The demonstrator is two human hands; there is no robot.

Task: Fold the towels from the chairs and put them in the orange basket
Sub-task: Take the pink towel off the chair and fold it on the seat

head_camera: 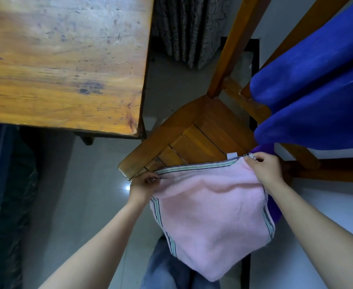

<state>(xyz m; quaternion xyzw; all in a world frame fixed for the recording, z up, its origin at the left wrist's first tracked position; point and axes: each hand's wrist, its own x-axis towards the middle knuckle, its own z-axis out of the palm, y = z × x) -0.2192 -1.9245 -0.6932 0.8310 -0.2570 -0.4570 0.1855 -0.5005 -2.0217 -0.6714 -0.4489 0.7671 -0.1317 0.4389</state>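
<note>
over the wooden chair [202, 132], folding pink towel [213, 215], pinching 2 top corners with left hand [143, 186] and right hand [265, 170]; next, likely joining corners.

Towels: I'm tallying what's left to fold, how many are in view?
3. A pink towel held up at centre, a blue towel draped on the chair at right, and a purple towel mostly hidden behind the pink. Others may be hidden.

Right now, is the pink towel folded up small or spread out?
Spread out: the pink striped-edged towel hangs flat between the left hand and right hand, each pinching a top corner. Doubled over? Cannot tell.
</note>
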